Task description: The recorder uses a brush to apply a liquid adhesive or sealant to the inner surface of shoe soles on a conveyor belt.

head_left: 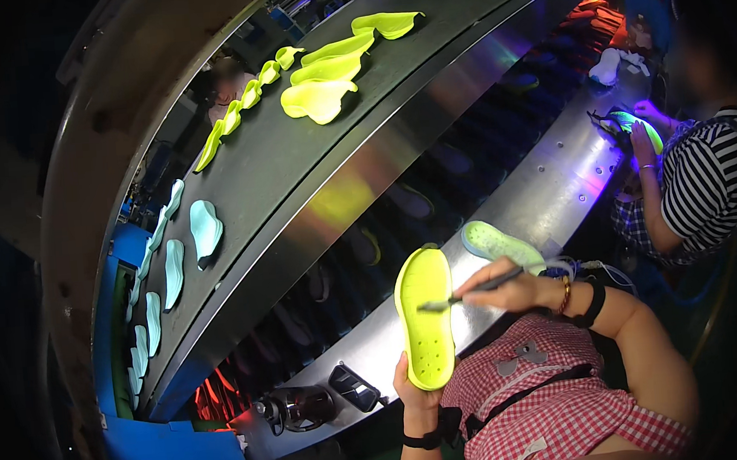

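My left hand (pixel 414 387) is closed around the lower end of a bright yellow-green shoe sole (pixel 422 282), which it holds up with its hollow inner side showing. Several small holes dot the sole's lower part. In my right hand (pixel 509 290) is a thin dark-handled brush (pixel 488 285), and its bristles touch the middle of the sole's inner surface. Behind that hand, a pale green shoe sole (pixel 491 240) lies on the metal ledge (pixel 545 190), partly covered by my fingers.
Beyond the ledge runs a dark conveyor belt (pixel 256 204) carrying several yellow-green pieces (pixel 318 99) and light-blue pieces (pixel 206 228). A dark glass jar (pixel 304 407) and a black tray (pixel 355 388) stand on the ledge's left part. At right, a co-worker (pixel 707 181) handles a glowing green shoe part.
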Action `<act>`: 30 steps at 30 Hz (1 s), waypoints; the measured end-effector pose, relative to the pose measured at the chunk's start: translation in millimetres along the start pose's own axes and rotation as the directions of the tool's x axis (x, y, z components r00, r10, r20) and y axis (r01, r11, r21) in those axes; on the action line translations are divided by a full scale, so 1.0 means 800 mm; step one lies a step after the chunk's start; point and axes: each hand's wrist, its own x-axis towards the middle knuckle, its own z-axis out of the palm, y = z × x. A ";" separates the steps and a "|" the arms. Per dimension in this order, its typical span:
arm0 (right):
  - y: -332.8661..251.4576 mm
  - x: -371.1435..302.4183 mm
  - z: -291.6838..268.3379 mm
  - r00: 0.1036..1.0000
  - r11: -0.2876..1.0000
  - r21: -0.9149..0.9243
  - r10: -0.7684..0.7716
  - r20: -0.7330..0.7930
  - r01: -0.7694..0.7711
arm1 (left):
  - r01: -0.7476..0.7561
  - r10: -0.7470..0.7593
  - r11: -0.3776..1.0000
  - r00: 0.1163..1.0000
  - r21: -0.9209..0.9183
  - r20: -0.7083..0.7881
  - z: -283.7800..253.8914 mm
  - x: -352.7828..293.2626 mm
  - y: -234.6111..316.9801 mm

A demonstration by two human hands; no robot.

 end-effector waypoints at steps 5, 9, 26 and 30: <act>0.025 0.015 0.006 0.922 0.974 -0.209 -0.153 -0.355 0.081 | -0.022 0.022 1.000 1.000 0.020 -0.021 0.003 -0.004 -0.006; -0.001 -0.009 0.041 0.971 0.964 -0.223 -0.181 -0.154 0.144 | -0.040 0.042 0.998 0.998 0.046 -0.050 0.010 0.002 -0.006; -0.051 -0.007 0.024 0.887 0.955 0.065 0.243 0.393 -0.291 | 0.011 -0.014 0.995 0.999 -0.095 -0.030 0.006 0.015 -0.001; -0.039 -0.012 0.024 0.926 0.951 0.082 0.267 0.265 -0.298 | -0.008 0.006 0.999 0.999 -0.043 -0.034 0.003 0.014 -0.005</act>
